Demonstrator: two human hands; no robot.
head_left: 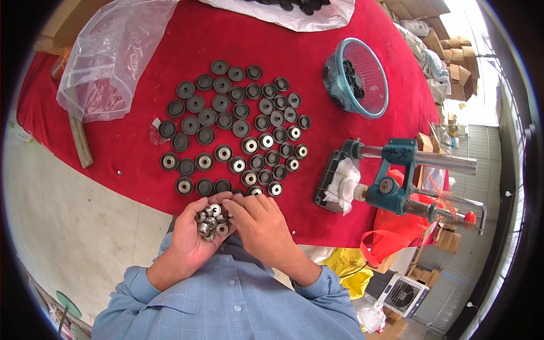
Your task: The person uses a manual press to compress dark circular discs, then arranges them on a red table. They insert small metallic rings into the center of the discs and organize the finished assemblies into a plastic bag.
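My left hand [186,235] is cupped palm up around several small shiny metal bearings [211,221]. Over its fingertips reaches my right hand [262,226], its fingers bent together at the edge of the pile; whatever they pinch is hidden. Just beyond both hands, many round black plastic caps [221,102] lie in loose rows on the red cloth [272,34]. Metal bearings sit in the middle of several nearer and right-hand caps, such as one bearing [238,165]. Farther caps show bare black centres. My hands partly cover the nearest caps.
A teal hand press [391,181] stands to the right, white cloth [343,184] wrapped at its base. Behind it is a clear teal-rimmed basin [371,71] with black parts. A plastic bag [113,62] and a wooden handle [79,139] lie left. A fan [401,294] stands lower right.
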